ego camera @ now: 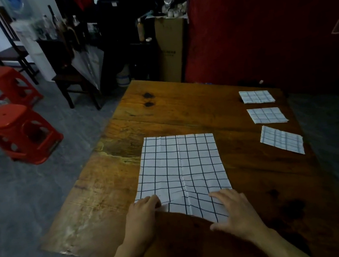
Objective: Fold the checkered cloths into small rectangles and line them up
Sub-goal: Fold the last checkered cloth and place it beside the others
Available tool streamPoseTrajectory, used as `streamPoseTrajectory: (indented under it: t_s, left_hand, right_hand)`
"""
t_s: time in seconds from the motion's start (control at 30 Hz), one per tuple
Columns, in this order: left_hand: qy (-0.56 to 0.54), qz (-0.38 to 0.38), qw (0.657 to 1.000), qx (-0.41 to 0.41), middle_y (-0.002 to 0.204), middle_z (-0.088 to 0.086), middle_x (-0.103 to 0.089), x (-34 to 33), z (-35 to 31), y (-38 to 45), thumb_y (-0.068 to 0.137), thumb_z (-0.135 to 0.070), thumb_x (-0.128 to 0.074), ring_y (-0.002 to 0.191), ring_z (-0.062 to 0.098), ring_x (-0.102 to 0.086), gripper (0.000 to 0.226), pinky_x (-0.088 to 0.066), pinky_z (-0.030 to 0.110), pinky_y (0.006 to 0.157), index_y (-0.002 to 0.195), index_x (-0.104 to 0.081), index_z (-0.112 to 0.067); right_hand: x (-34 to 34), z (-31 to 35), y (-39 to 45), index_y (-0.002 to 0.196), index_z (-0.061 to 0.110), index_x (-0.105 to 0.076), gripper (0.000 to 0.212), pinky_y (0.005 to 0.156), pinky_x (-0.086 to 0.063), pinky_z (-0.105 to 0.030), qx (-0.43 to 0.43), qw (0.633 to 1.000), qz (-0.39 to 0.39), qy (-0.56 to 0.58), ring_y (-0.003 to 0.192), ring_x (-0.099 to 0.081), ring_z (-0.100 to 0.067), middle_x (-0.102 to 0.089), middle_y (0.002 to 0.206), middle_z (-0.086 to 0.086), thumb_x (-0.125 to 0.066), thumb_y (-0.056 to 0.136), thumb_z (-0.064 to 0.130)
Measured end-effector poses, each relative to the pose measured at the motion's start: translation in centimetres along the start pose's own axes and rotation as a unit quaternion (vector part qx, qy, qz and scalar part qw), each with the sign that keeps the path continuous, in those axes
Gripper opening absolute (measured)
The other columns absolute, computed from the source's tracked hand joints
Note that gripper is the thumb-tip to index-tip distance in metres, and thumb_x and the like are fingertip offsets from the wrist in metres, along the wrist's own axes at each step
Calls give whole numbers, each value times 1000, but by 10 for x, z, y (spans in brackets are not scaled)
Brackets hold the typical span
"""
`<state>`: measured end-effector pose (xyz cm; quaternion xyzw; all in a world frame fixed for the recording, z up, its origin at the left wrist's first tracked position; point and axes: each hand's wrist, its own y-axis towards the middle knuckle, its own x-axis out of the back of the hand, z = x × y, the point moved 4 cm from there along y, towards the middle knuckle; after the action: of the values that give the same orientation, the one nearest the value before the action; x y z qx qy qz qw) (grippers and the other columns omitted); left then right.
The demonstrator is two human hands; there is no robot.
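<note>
A large white cloth with a black grid (181, 168) lies spread flat on the wooden table (184, 113). Its near edge is slightly lifted and rumpled. My left hand (143, 216) pinches the near left corner of the cloth, fingers curled over it. My right hand (233, 209) lies on the near right corner with fingers spread and the thumb at the edge. Three folded checkered rectangles sit in a row along the right side: a far one (256, 96), a middle one (267, 115) and a near one (282, 140) that is turned askew.
Two red plastic stools (19, 131) stand on the grey floor to the left. Dark wooden chairs (73, 79), a cardboard box (171, 49) and cluttered shelves lie beyond the table's far edge. A red wall (257, 16) rises at the back right.
</note>
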<state>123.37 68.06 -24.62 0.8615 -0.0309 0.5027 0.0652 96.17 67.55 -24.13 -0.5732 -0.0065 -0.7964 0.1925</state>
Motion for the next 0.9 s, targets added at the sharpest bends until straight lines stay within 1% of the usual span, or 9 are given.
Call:
streamPoseTrajectory:
  t_s: [0.1,0.17,0.2,0.3,0.4,0.57,0.67,0.8,0.9]
  left_hand:
    - [-1,-15,1000,-14,75,-18,-51,17,4,-6,87,-26,-64,67,2,-45,16,-30,22,61,81,-51,-32]
    - [0,-21,999,-38,72,-16,-52,26,7,-11,86,-26,-65,64,4,-45,17,-31,22,58,79,-51,-30]
    - [2,-19,999,-45,72,-15,-52,30,10,-14,85,-26,-67,65,5,-46,18,-32,23,58,78,-51,-30]
    - [30,-22,997,-66,74,-13,-54,45,17,-22,80,-24,-71,67,9,-48,19,-33,27,59,79,-53,-30]
    - [50,-27,995,-80,78,-11,-58,63,17,-31,78,-21,-72,70,12,-52,17,-35,29,60,82,-57,-28]
    - [-16,-49,997,-56,81,-20,-57,84,15,-47,82,-21,-72,75,-2,-55,17,-49,25,64,85,-60,-32]
    - [-27,-64,997,-25,77,-21,-58,92,7,-57,80,-16,-75,75,-6,-57,24,-48,20,64,81,-59,-34]
    - [-5,-85,996,-9,74,-19,-59,105,-11,-70,79,-12,-76,71,-2,-58,27,-50,25,61,79,-59,-33]
    - [20,-105,994,-17,70,-17,-59,115,-25,-78,77,-7,-77,67,-3,-56,28,-44,17,57,75,-59,-29]
  right_hand:
    - [-2,9,-12,135,39,-44,51,104,-22,-19,-31,999,-37,-20,126,-33,-1,-38,133,21,-64,88,39]
    - [-1,14,-21,116,37,-56,27,99,-29,-19,-47,996,-70,-18,116,-42,-2,-47,118,20,-61,91,26]
    - [0,14,-25,105,38,-57,20,95,-33,-19,-54,995,-84,-13,108,-45,-2,-48,109,20,-60,92,23]
    - [4,14,-37,91,39,-52,17,85,-36,-20,-68,992,-107,10,91,-45,0,-48,93,20,-60,92,24]
    - [15,14,-50,82,38,-52,18,77,-42,-22,-60,989,-127,47,83,-47,1,-50,84,18,-62,91,27]
    - [35,17,-67,83,34,-59,12,76,-48,-21,-25,982,-149,117,86,-54,1,-55,86,16,-65,89,25]
    - [49,19,-72,85,30,-64,7,74,-48,-15,-2,968,-165,186,90,-57,3,-60,88,15,-66,89,24]
    - [64,21,-80,84,29,-66,6,73,-50,-20,19,944,-194,265,88,-60,0,-65,86,11,-67,87,24]
    - [72,22,-81,86,28,-65,2,69,-55,-22,38,926,-205,316,86,-63,1,-67,86,10,-67,87,27]
